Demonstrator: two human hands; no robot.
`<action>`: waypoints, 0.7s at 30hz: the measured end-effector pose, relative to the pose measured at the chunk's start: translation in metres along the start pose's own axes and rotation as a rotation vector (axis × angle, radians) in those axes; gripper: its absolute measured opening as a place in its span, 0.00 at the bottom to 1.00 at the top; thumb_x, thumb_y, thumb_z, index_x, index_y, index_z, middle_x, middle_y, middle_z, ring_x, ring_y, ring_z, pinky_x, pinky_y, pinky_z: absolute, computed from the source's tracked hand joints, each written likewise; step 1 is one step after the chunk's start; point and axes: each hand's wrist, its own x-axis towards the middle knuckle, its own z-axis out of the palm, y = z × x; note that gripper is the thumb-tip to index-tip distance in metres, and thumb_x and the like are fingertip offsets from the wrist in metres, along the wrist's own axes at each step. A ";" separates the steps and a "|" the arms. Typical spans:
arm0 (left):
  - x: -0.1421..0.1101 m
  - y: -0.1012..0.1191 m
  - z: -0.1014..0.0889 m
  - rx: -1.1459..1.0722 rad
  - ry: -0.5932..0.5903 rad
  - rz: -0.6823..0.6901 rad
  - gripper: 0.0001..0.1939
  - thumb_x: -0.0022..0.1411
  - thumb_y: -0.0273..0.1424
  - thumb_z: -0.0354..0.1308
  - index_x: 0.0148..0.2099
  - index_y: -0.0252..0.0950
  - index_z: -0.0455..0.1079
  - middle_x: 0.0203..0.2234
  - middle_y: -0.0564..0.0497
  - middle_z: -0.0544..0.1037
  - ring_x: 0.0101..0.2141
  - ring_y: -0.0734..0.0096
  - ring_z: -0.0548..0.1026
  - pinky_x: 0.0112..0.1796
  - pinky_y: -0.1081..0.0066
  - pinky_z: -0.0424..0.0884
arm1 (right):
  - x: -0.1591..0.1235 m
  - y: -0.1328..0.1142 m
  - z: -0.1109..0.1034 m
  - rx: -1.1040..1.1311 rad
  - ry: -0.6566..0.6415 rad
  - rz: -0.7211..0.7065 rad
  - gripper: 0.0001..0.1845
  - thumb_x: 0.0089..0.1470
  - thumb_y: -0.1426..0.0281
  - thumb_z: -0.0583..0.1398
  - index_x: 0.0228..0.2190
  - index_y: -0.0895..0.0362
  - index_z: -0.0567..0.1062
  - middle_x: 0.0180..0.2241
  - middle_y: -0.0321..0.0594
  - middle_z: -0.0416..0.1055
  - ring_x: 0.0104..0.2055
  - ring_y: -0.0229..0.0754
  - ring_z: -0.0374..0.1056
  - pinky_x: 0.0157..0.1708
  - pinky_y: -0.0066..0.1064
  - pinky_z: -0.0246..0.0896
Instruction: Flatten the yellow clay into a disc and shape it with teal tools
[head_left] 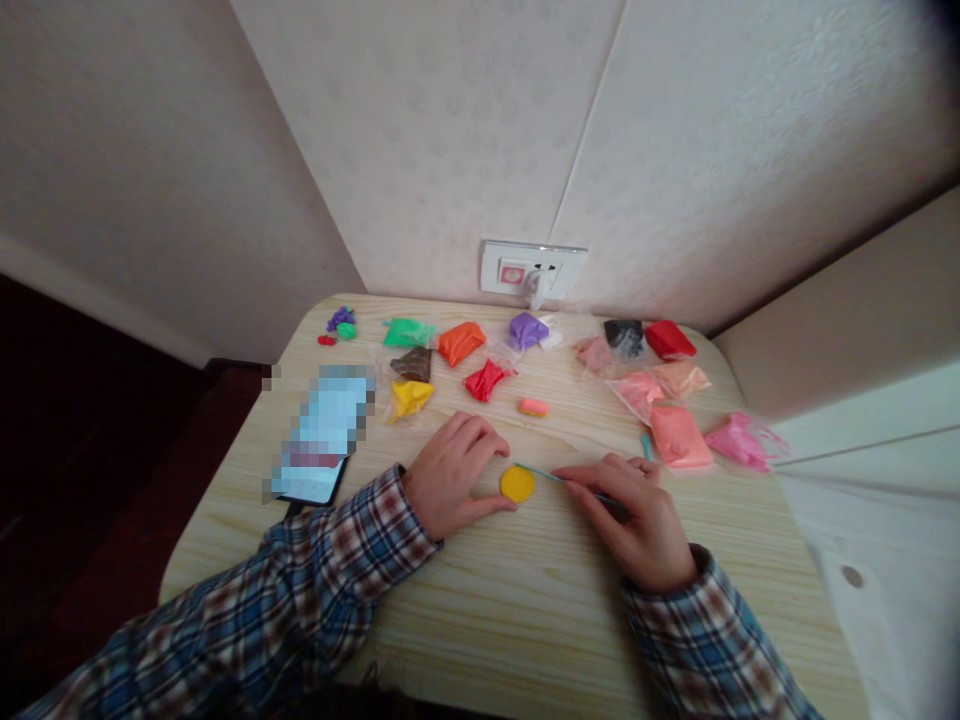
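A flat yellow clay disc lies on the wooden table between my two hands. My left hand curves around its left side, thumb and fingers apart, with the thumb tip near the lower left edge. In a pinch, my right hand holds a thin teal modelling tool. The tool's tip meets the upper edge of the disc; whether it presses in, I cannot tell. Beyond the disc lies a small pink and yellow clay piece.
Bags of coloured clay line the back, among them yellow, red and salmon. A phone stands at the left. Small clay fruits sit at the back left corner. Behind the table, the wall has a socket.
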 end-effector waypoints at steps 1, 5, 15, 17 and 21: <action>0.000 0.000 0.000 0.001 -0.008 0.004 0.25 0.46 0.41 0.67 0.42 0.33 0.64 0.38 0.47 0.67 0.41 0.59 0.63 0.43 0.60 0.64 | 0.000 0.000 0.000 0.000 0.012 0.001 0.10 0.57 0.65 0.54 0.35 0.50 0.75 0.28 0.34 0.75 0.30 0.41 0.66 0.36 0.40 0.48; 0.000 -0.001 -0.001 -0.057 -0.008 -0.009 0.27 0.43 0.39 0.70 0.41 0.34 0.63 0.38 0.47 0.67 0.41 0.59 0.63 0.43 0.61 0.64 | 0.000 0.001 0.000 0.010 0.057 0.014 0.09 0.56 0.67 0.54 0.36 0.51 0.74 0.29 0.35 0.75 0.30 0.40 0.65 0.34 0.38 0.48; -0.002 0.003 0.000 -0.040 0.002 -0.021 0.26 0.45 0.39 0.69 0.42 0.32 0.64 0.38 0.47 0.67 0.41 0.60 0.63 0.43 0.61 0.63 | -0.002 0.008 -0.002 0.021 0.052 -0.029 0.08 0.56 0.67 0.55 0.38 0.51 0.73 0.30 0.34 0.74 0.31 0.40 0.66 0.34 0.36 0.50; -0.002 0.002 0.000 -0.073 0.004 -0.031 0.26 0.44 0.39 0.69 0.42 0.33 0.63 0.38 0.47 0.67 0.41 0.60 0.63 0.43 0.62 0.63 | -0.005 0.011 -0.003 -0.006 0.110 -0.007 0.08 0.57 0.68 0.54 0.38 0.52 0.72 0.30 0.35 0.74 0.30 0.39 0.66 0.34 0.36 0.51; -0.001 0.001 -0.001 -0.109 -0.017 -0.049 0.24 0.45 0.34 0.69 0.42 0.34 0.64 0.38 0.48 0.67 0.42 0.61 0.63 0.44 0.62 0.63 | -0.007 0.011 -0.001 -0.093 0.096 -0.105 0.08 0.57 0.70 0.54 0.38 0.53 0.71 0.29 0.34 0.73 0.30 0.38 0.66 0.36 0.36 0.49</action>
